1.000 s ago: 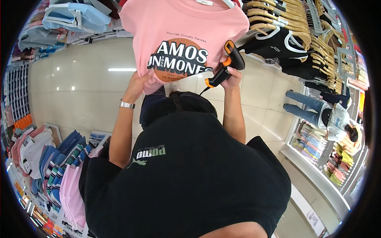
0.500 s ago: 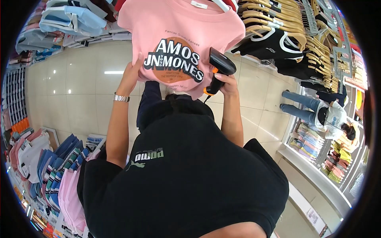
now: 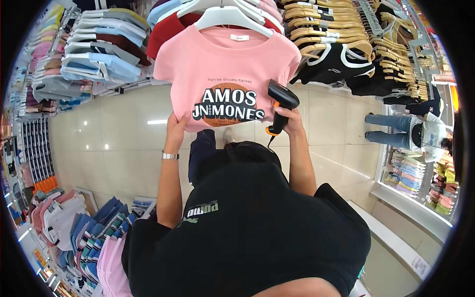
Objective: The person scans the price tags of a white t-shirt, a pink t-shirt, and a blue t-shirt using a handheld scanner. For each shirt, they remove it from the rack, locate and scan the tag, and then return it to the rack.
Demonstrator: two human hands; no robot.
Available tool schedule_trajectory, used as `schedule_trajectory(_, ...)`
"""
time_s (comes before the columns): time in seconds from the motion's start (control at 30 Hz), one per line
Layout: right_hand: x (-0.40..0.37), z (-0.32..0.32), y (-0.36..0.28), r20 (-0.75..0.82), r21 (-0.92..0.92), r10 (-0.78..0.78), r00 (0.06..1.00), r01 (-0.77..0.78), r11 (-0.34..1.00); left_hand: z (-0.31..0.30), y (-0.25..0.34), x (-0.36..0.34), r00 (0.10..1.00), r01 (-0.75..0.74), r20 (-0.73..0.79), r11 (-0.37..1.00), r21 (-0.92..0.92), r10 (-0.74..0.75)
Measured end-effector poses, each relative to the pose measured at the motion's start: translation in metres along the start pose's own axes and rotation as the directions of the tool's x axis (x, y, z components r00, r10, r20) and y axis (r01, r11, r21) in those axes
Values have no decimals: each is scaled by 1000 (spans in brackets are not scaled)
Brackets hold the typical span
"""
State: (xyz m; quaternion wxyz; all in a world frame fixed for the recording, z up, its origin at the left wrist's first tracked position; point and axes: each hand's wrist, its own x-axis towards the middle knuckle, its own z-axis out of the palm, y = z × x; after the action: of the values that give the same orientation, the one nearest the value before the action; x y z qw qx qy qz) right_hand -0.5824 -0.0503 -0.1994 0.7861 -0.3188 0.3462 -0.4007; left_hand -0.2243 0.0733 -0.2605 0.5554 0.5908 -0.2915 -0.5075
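Observation:
A pink T-shirt with dark and white lettering hangs on a white hanger at the top centre. My left hand, below a silver wristwatch, pinches the shirt's lower left edge. My right hand is wrapped round the handle of a black and orange barcode scanner with a cable at its base. The scanner overlaps the shirt's right side, and my right fingers are close against the lower right of the cloth.
Wooden hangers with black tops hang at the upper right. More clothes hang at the upper left, and others at the lower left. Another person stands at the right, beside shelves of folded clothes.
The view has shifted, showing more of the racks and the whole white hanger. The shirt hangs straighter, with its lower part folded up or back. Both hands still hold on, lower in the view.

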Motion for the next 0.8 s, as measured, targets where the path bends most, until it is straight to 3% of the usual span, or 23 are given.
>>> schedule_trajectory(0.1,4,-6,0,-5,-54,-23,1000,22,998,1,3,10,992,100,-63,977,-187,-113)
schedule_trajectory(0.2,3,-9,0,-24,-123,-28,999,24,992,9,20,17,975,126,-195,988,92,-106)
schedule_trajectory(0.3,4,-11,0,-62,-137,-75,995,66,988,-1,27,20,957,100,-285,987,125,-60)
schedule_trajectory(0.43,5,-18,2,-179,-95,-134,975,119,988,-9,27,27,919,-53,-376,984,171,115)
schedule_trajectory(0.57,10,-22,3,-259,-110,-173,950,149,983,-21,34,31,916,-7,-397,988,152,67)
schedule_trajectory(0.8,18,-25,0,-198,-78,-135,971,121,990,-15,36,32,948,-22,-319,1000,-22,14)
